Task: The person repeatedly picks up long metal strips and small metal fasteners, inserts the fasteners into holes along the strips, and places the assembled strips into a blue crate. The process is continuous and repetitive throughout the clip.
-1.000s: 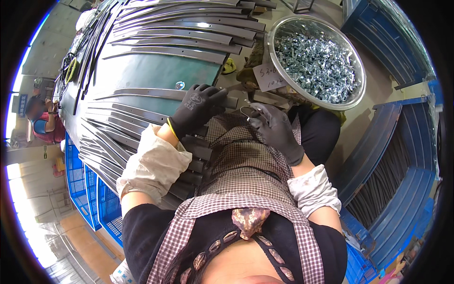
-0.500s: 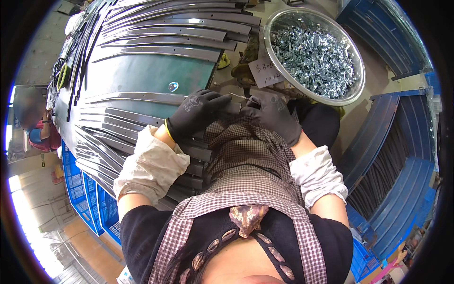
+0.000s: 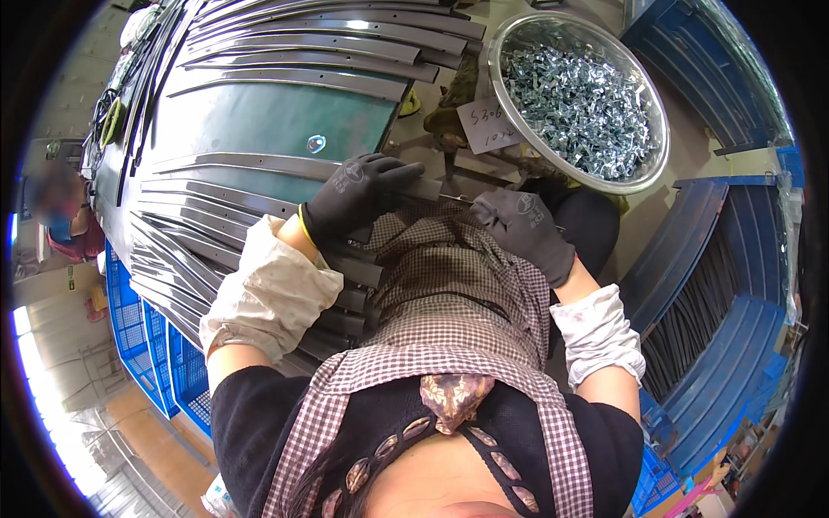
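My left hand (image 3: pixel 363 194), in a black glove, is closed around the near end of a long dark strip (image 3: pixel 259 166) lying across the table. The strip's end (image 3: pixel 427 189) sticks out past my fingers. To its right, my right hand (image 3: pixel 522 226), also gloved in black, is closed on a thin metal tool (image 3: pixel 455 198). The tool's slim tip points left towards the strip end, just short of my left hand; its exact kind is hidden by my fingers. My checked apron (image 3: pixel 449 268) lies beneath both hands.
Rows of dark strips (image 3: pixel 345 52) cover the green-topped table (image 3: pixel 268 121). A clear round tub (image 3: pixel 493 73) of small metal clips stands front right, beside a written card (image 3: pixel 486 125). Blue metal bins (image 3: pixel 725 380) are at right, blue crates (image 3: pixel 138 328) at left. A person (image 3: pixel 73 216) is far left.
My right hand has moved right and towards me with the metal tool, away from my left hand. The left hand has shifted slightly, and the strip's end now shows more plainly.
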A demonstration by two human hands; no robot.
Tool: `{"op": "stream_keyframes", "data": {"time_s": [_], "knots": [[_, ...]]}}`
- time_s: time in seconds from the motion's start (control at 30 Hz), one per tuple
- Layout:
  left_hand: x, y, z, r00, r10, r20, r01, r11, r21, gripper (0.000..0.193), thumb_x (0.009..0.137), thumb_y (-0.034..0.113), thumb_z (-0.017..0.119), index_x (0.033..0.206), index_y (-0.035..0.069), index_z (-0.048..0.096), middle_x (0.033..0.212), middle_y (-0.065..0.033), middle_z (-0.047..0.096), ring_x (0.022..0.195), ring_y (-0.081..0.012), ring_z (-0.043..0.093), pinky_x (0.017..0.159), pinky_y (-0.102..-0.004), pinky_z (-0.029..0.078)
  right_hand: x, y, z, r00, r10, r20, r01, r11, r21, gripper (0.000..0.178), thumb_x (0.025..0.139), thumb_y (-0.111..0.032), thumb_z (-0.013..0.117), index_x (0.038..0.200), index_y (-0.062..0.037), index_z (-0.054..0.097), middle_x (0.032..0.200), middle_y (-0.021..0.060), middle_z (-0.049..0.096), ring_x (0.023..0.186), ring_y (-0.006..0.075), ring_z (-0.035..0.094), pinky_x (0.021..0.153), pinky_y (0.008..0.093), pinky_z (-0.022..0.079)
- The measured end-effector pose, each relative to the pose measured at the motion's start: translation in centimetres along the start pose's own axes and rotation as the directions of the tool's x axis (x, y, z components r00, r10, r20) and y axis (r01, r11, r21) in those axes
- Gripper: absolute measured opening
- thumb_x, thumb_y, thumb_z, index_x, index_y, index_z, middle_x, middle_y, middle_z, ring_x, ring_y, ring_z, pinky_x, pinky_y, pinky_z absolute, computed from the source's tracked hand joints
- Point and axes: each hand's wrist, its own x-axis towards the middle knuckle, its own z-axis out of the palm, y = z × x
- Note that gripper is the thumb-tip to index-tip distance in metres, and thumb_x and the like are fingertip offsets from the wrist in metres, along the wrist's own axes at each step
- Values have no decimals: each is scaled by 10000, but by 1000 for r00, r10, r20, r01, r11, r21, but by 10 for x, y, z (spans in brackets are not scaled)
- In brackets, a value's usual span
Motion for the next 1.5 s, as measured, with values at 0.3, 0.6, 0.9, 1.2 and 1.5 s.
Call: {"op": "stream_keyframes", "data": {"time_s": [0.3, 0.6, 0.9, 1.2, 1.5], "knots": [[2, 6, -6, 1000, -21, -3, 21, 999, 46, 542, 799, 154, 778, 1311, 64, 624, 1098, -146, 682, 990, -347, 649, 863, -434, 525, 0, -4, -1, 1000, -27, -14, 26, 998, -56, 101, 881, -189, 628, 933, -103, 622, 821, 117, 667, 756, 338, 669, 649, 429, 539], [-1, 1, -1, 997, -58, 54, 60, 997, -47, 485, 830, 170, 767, 1288, 67, 645, 1090, -148, 696, 947, -353, 663, 815, -423, 540, 18, -24, 3, 989, -100, 109, 131, 937, -323, 142, 841, -170, 687, 937, -83, 628, 835, 93, 665, 741, 306, 677, 613, 415, 538], [3, 7, -4, 994, -1, 106, -2, 1000, 25, 509, 826, 182, 774, 1304, 86, 630, 1076, -142, 691, 910, -330, 679, 743, -411, 553, -16, -1, -25, 985, -172, 23, 169, 926, -338, 153, 866, -159, 665, 998, -81, 656, 816, 97, 653, 723, 304, 676, 618, 401, 544], [-17, 59, -40, 962, 216, 170, -225, 974, 35, 580, 825, 149, 714, 1365, 15, 552, 880, -137, 607, 731, -294, 617, 628, -401, 503, 6, 101, -92, 929, 297, -221, -356, 880, -314, 299, 912, -335, 676, 1048, -69, 673, 951, 174, 692, 909, 354, 679, 760, 455, 534], [-32, 46, -89, 948, -73, 311, 109, 989, -101, 440, 779, 258, 832, 1173, 98, 721, 1145, -123, 715, 1064, -330, 660, 946, -445, 518, 34, 147, -92, 907, 405, -119, -402, 743, -535, 398, 831, -324, 720, 1157, -100, 676, 1069, 166, 698, 1017, 344, 671, 864, 457, 534]]}}
